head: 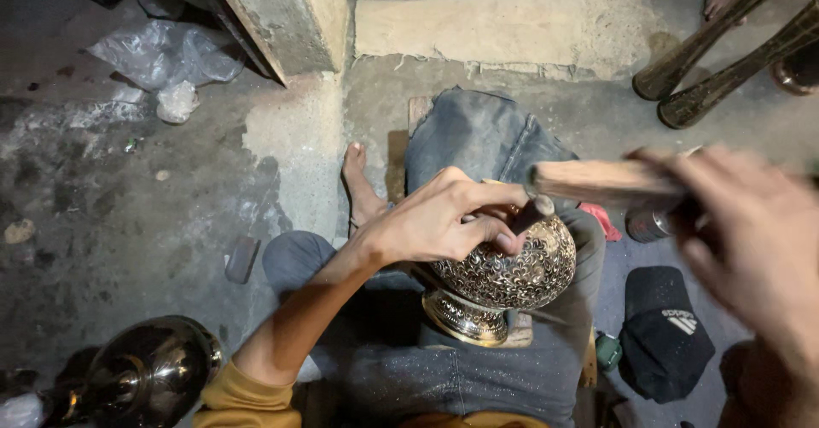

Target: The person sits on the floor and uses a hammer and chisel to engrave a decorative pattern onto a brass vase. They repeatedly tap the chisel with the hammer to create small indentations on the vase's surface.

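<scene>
An engraved metal vase (503,279) with black-and-gold floral patterning lies on its side across my lap, its foot ring toward me. My left hand (439,219) rests on top of it, fingers pinched around a thin dark chisel (531,215) whose tip touches the vase. My right hand (751,240), blurred and close to the camera, grips a wooden mallet (597,180) whose head hovers just above the chisel's top. My legs in grey jeans are folded under the vase, one bare foot (360,185) showing.
A polished metal vessel (145,377) lies at the lower left. Two tall engraved vases (725,44) lean at the upper right. A black cap (661,330) and a small tin (648,223) sit on the right. A concrete block (290,14) and crumpled plastic (166,57) lie at the top left.
</scene>
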